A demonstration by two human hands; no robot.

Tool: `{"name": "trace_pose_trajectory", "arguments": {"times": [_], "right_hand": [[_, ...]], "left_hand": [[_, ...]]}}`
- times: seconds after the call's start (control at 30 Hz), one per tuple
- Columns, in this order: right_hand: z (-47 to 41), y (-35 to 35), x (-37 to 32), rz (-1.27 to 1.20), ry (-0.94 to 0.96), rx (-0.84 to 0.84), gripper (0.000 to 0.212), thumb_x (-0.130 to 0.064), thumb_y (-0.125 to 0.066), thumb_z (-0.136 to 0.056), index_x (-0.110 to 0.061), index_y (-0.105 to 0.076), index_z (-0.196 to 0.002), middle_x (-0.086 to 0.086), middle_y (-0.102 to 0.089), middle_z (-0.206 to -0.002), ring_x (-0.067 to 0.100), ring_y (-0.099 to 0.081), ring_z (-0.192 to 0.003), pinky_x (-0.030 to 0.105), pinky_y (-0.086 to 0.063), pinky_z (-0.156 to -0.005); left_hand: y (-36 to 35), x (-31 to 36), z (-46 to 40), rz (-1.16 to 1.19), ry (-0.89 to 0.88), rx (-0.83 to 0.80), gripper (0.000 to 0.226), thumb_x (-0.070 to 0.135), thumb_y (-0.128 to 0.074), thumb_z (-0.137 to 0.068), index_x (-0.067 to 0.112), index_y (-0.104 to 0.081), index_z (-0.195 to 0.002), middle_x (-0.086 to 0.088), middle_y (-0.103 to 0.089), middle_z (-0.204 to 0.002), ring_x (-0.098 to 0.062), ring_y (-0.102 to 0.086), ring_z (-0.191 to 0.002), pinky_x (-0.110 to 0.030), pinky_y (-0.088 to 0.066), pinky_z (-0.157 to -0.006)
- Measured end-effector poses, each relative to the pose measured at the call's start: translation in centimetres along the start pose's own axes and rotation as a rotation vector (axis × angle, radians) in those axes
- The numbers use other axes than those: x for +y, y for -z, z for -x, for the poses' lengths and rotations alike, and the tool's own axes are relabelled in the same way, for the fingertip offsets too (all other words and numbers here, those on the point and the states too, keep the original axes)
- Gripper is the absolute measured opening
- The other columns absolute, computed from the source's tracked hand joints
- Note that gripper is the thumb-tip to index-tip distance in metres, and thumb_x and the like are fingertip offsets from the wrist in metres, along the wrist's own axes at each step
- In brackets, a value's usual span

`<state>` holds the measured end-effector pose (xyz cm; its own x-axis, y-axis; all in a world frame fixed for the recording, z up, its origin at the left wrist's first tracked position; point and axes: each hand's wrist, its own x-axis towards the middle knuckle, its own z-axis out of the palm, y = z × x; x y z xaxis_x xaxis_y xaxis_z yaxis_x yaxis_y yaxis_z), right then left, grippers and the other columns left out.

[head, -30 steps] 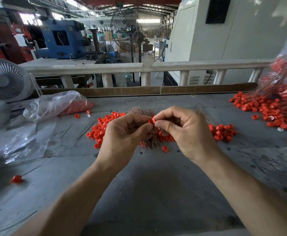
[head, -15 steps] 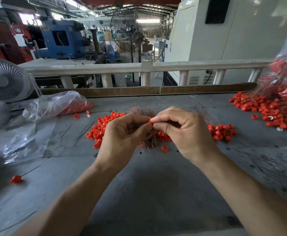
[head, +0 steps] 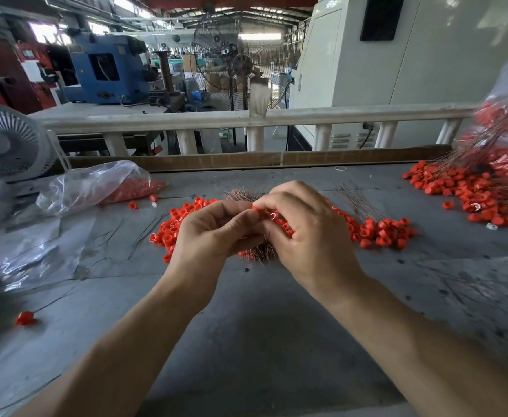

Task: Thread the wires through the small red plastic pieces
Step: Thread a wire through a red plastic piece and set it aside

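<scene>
Grey and scuffed, the desk [head: 246,341] carries everything. One red piece [head: 257,208] sits pinched between both hands, left hand [head: 213,236] and right hand [head: 303,233] meeting on it (wire unseen), just above the loose red pile [head: 376,233].

One wide-angle view from the person's head looks forward and down, close over the grey bench [head: 246,341]; its far edge and the workshop beyond fill the upper part.
</scene>
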<state>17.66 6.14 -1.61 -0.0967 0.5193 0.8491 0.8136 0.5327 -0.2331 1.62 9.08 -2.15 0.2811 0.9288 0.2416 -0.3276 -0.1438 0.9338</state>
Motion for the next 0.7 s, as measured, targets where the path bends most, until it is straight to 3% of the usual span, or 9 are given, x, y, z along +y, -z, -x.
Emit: {"name": "trace_pose_trajectory", "arguments": {"times": [0.2, 0.47, 0.7], "right_hand": [[-0.02, -0.04, 0.01, 0.061, 0.04, -0.002, 0.007, -0.017, -0.071, -0.092, -0.011, -0.072, -0.096, 0.0, -0.065, -0.097, 0.02, -0.062, -0.091, 0.028, -0.049, -0.076], [-0.08, 0.08, 0.48, 0.05, 0.051, -0.004, 0.003, -0.009, -0.07, -0.093, -0.008, -0.069, -0.091, 0.002, -0.064, -0.094, 0.023, -0.059, -0.086, 0.034, -0.049, -0.073], [-0.11, 0.0, 0.63, -0.022, 0.057, 0.023, 0.003, -0.003, -0.071, -0.091, -0.005, -0.07, -0.089, 0.003, -0.065, -0.091, 0.024, -0.06, -0.086, 0.035, -0.05, -0.076]], "left_hand": [[0.13, 0.21, 0.04, 0.028, 0.058, -0.032, 0.019, 0.023, -0.073, -0.08, 0.01, -0.078, -0.094, -0.018, -0.075, -0.095, -0.027, -0.073, -0.09, -0.035, -0.062, -0.081], [-0.18, 0.19, 0.25, -0.042, 0.056, -0.04, 0.023, 0.022, -0.068, -0.083, 0.008, -0.077, -0.098, -0.024, -0.074, -0.103, -0.034, -0.072, -0.093, -0.042, -0.063, -0.082], [-0.01, 0.26, 0.15, -0.041, 0.056, -0.045, 0.024, 0.023, -0.07, -0.082, 0.004, -0.074, -0.097, -0.02, -0.074, -0.095, -0.028, -0.072, -0.084, -0.041, -0.062, -0.078]]}}
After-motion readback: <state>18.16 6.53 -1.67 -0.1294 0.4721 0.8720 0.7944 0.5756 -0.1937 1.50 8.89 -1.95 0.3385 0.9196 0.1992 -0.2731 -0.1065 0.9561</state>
